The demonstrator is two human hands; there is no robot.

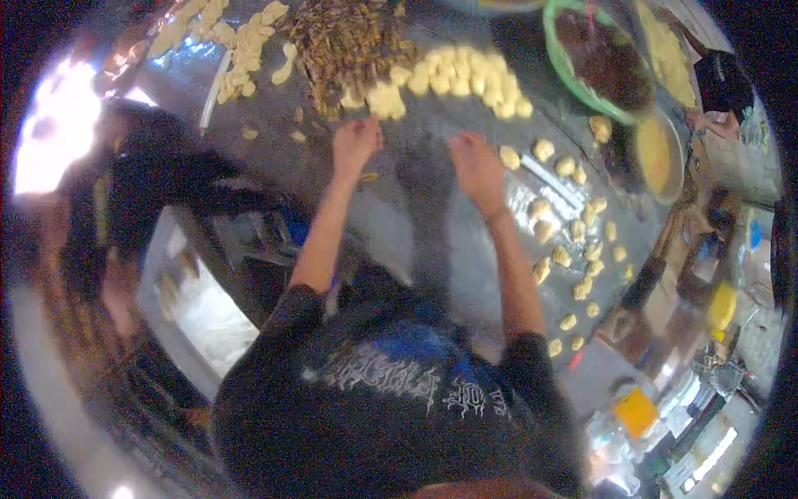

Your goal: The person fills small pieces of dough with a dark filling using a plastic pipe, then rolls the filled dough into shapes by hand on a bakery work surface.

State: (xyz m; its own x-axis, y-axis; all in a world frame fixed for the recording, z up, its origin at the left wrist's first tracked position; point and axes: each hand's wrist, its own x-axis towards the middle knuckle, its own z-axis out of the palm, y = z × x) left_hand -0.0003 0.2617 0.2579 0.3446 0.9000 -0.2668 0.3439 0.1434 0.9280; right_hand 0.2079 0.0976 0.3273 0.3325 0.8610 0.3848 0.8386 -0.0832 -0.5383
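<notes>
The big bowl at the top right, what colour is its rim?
Green; the bowl shows best in the head view.

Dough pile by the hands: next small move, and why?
Probably the left hand reaches up to the heap of pale dough lumps and takes one. Both hands rest on the metal table just below that heap; whether either already holds a lump cannot be told. The right hand lies beside the spread-out dough pieces.

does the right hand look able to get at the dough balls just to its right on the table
Probably yes: the right hand rests on the metal table with the nearest dough balls close beside it, and nothing lies between them.
</notes>
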